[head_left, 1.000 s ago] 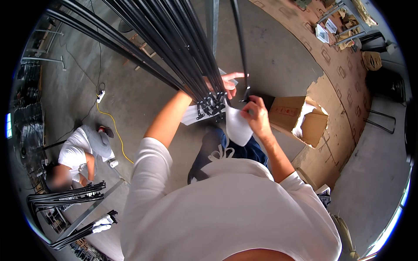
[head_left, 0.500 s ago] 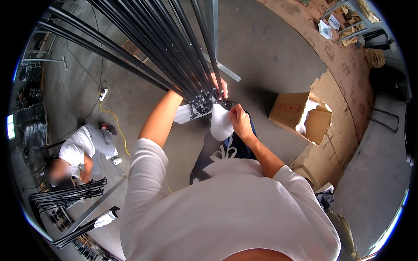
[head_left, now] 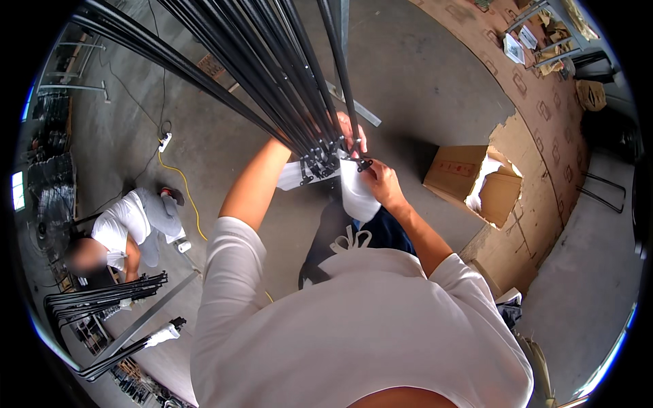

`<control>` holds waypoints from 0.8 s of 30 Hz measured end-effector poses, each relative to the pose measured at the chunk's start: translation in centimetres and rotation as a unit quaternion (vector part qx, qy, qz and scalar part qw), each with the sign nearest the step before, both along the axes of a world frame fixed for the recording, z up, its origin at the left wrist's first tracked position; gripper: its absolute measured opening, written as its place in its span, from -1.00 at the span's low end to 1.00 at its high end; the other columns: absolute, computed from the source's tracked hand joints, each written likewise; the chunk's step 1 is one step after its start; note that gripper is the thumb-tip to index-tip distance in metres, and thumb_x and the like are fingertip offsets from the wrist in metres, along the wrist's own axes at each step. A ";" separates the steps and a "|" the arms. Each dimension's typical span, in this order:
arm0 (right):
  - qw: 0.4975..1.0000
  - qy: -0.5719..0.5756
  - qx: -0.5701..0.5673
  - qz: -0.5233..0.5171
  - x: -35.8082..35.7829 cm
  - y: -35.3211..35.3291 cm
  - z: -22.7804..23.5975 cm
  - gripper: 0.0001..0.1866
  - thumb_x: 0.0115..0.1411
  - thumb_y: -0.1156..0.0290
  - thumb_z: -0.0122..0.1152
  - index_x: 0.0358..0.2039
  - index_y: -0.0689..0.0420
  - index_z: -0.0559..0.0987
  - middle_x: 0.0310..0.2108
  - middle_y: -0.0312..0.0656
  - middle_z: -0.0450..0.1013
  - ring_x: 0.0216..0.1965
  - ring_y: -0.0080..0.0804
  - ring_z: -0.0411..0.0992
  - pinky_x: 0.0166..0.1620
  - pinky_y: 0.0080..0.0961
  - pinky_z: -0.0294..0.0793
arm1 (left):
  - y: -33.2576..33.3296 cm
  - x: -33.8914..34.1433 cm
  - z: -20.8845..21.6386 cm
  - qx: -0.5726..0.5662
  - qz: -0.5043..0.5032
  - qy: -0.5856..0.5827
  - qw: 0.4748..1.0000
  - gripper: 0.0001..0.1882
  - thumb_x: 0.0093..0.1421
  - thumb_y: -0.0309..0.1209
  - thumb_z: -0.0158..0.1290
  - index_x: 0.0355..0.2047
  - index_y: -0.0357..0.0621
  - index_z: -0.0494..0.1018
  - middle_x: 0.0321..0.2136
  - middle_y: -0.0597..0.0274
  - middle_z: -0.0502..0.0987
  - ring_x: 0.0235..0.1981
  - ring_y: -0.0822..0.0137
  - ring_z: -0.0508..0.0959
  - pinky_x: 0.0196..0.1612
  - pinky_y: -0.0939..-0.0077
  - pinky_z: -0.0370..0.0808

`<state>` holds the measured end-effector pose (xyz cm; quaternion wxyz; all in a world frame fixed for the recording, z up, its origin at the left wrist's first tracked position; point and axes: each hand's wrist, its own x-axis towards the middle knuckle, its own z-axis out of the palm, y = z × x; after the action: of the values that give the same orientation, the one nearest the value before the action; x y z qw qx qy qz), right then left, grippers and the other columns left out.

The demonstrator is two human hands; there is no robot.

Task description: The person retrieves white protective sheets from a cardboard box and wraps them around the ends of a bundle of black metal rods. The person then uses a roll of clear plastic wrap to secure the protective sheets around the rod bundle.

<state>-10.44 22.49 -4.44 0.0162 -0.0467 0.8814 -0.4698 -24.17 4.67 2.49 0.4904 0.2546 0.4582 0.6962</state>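
A fan of long black metal tubes (head_left: 272, 75) leans down toward me, with small black brackets (head_left: 320, 160) clustered at the near ends. My left hand (head_left: 354, 130) reaches behind the bundle and curls round it, its fingers showing at the right side; the palm is hidden. A white sheet of soft wrapping (head_left: 359, 194) hangs below the tube ends, and another white part (head_left: 291, 175) shows left of the brackets. My right hand (head_left: 384, 183) pinches the sheet's upper right edge, close beside the rightmost bracket.
An open cardboard box (head_left: 469, 183) with white material inside stands at right on flattened cardboard (head_left: 524, 231). At left a person (head_left: 126, 228) crouches beside black tube frames (head_left: 105, 299). A yellow cable (head_left: 183, 183) and power strip (head_left: 164, 141) lie on the floor.
My right hand and the white sheet have shifted slightly right, the hand now closer to the rightmost bracket. The tubes at far left sit closer together. My left hand stays round the bundle.
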 end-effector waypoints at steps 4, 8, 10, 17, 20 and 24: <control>0.992 0.092 0.053 -0.060 -1.1 1.1 1.3 -0.96 -0.08 0.59 0.04 -0.57 0.22 0.47 -0.57 -0.10 0.37 -0.49 -0.14 0.36 -0.41 -0.40 0.31 | 0.8 -0.1 1.7 -0.006 -0.039 0.016 0.999 -0.64 0.00 -0.29 -0.13 -0.43 -0.42 0.43 -0.47 0.01 0.45 -0.38 0.27 0.46 -0.25 0.48 0.37; 0.970 0.133 0.168 -0.112 -2.2 1.3 2.3 -0.94 -0.06 0.56 0.05 -0.57 0.11 0.46 -0.57 -0.25 0.33 -0.43 -0.29 0.31 -0.26 -0.43 0.17 | 1.0 0.1 1.2 -0.023 -0.032 0.017 0.999 -0.62 0.01 -0.26 -0.14 -0.52 -0.43 0.44 -0.48 0.00 0.46 -0.37 0.24 0.47 -0.24 0.46 0.37; 0.953 0.189 0.187 -0.142 -2.8 1.2 3.1 -0.94 -0.06 0.56 0.05 -0.57 0.10 0.46 -0.58 -0.26 0.33 -0.43 -0.30 0.31 -0.23 -0.40 0.14 | 1.0 0.3 1.4 -0.040 0.000 0.055 0.998 -0.62 0.01 -0.25 -0.14 -0.52 -0.42 0.44 -0.50 0.01 0.46 -0.37 0.23 0.47 -0.23 0.46 0.37; 0.985 0.075 0.156 0.024 -4.4 2.1 4.2 -0.92 -0.01 0.43 0.06 -0.50 0.14 0.47 -0.51 -0.23 0.42 -0.33 -0.30 0.37 0.06 -0.11 -0.02 | 0.3 -0.8 -3.1 0.004 -0.037 -0.004 0.999 -0.57 -0.03 -0.12 -0.03 -0.53 -0.35 0.44 -0.50 0.09 0.47 -0.36 0.32 0.47 -0.20 0.51 0.36; 0.989 -0.014 0.073 0.125 -5.0 2.6 4.1 -0.91 -0.06 0.41 0.08 -0.52 0.12 0.49 -0.46 -0.24 0.44 -0.30 -0.29 0.36 -0.03 -0.24 0.06 | 0.3 -0.7 -2.7 -0.012 -0.034 -0.001 0.999 -0.56 -0.09 -0.12 -0.04 -0.62 -0.38 0.44 -0.54 0.04 0.46 -0.37 0.26 0.47 -0.19 0.47 0.36; 0.980 -0.089 -0.043 0.175 -6.2 2.1 3.1 -0.93 -0.08 0.41 0.08 -0.56 0.11 0.48 -0.48 -0.25 0.42 -0.32 -0.29 0.34 -0.18 -0.36 0.11 | -0.1 -0.6 -2.5 -0.006 -0.041 -0.002 0.999 -0.57 -0.10 -0.11 -0.03 -0.61 -0.36 0.44 -0.54 0.06 0.46 -0.37 0.27 0.46 -0.20 0.48 0.35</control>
<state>-16.67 24.57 -1.32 0.1746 -0.1589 0.8336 -0.4994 -24.75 4.55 0.02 0.5212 0.2688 0.4508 0.6730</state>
